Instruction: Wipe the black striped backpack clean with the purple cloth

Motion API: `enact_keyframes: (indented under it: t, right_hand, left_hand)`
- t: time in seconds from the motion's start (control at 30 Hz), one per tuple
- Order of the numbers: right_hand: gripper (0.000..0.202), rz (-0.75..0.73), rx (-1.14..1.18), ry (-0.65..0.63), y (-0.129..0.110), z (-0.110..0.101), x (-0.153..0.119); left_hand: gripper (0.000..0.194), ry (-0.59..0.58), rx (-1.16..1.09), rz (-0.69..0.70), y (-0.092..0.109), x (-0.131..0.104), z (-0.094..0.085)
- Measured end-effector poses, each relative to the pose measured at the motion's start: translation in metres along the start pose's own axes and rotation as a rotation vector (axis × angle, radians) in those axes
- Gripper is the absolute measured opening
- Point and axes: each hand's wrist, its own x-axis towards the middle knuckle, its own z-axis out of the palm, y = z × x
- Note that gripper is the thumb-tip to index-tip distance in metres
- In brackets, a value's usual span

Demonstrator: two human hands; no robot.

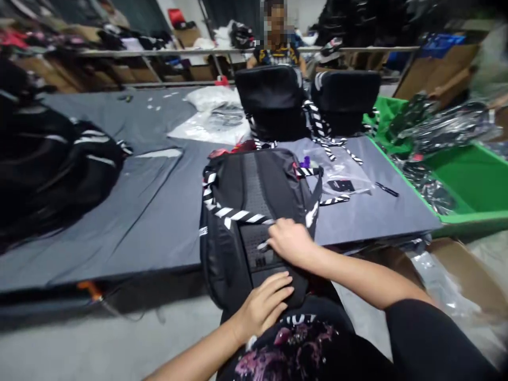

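Note:
A black backpack [228, 259] lies with its back panel up, over the near edge of the grey table and against my body. A black-and-white striped strap [242, 215] crosses its middle. My right hand [291, 241] is closed on the right end of that strap, with a small grey piece showing beside the fingertips. My left hand [265, 304] rests on the lower end of the backpack, its fingers extended and slightly apart. Another striped strap [307, 172] shows at the backpack's upper right.
Two black backpacks [270, 95] stand at the table's far side, a person [275, 45] behind them. Plastic bags [222, 114] and a pen [387, 189] lie on the table [159, 211]. Black bags [51, 159] are piled left; a green bin [468, 174] stands right.

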Motion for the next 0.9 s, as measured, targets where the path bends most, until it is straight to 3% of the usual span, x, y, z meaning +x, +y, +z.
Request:
enact_keyframes:
  t: [0.1, 0.17, 0.23, 0.33, 0.43, 0.53, 0.73, 0.83, 0.9]
  right_hand:
    - [0.033, 0.341, -0.037, 0.072, 0.038, -0.001, -0.018]
    - [0.046, 0.41, -0.044, 0.175, 0.047, 0.003, -0.032]
    - [0.054, 0.377, -0.038, 0.221, 0.039, 0.015, -0.042]
    - [0.053, 0.263, -0.036, 0.2, 0.014, 0.038, -0.05]
    - [0.055, 0.225, -0.025, 0.193, 0.003, 0.052, -0.052]
    - [0.061, 0.181, -0.012, 0.212, 0.009, 0.057, -0.054]
    - [0.064, -0.043, -0.017, 0.298, 0.016, 0.078, -0.061]
    - [0.064, -0.09, -0.012, 0.317, 0.014, 0.09, -0.057]
    - [0.064, -0.085, 0.001, 0.307, 0.013, 0.093, -0.052]
  left_hand:
    - [0.027, 0.006, 0.077, -0.111, -0.018, 0.024, -0.023]
    - [0.024, 0.014, 0.195, -0.097, -0.044, 0.061, -0.031]
    - [0.024, 0.014, 0.29, 0.01, -0.08, 0.111, -0.032]
    - [0.033, -0.102, 0.471, 0.142, -0.132, 0.18, -0.027]
    - [0.043, -0.237, 0.613, 0.149, -0.16, 0.215, -0.031]
    - [0.048, -0.327, 0.679, 0.161, -0.154, 0.211, -0.051]
    - [0.039, -0.3, 0.769, 0.149, -0.094, 0.165, -0.099]
    - [0.045, -0.367, 0.819, 0.026, -0.098, 0.153, -0.133]
    - [0.055, -0.296, 0.876, -0.163, -0.115, 0.147, -0.17]
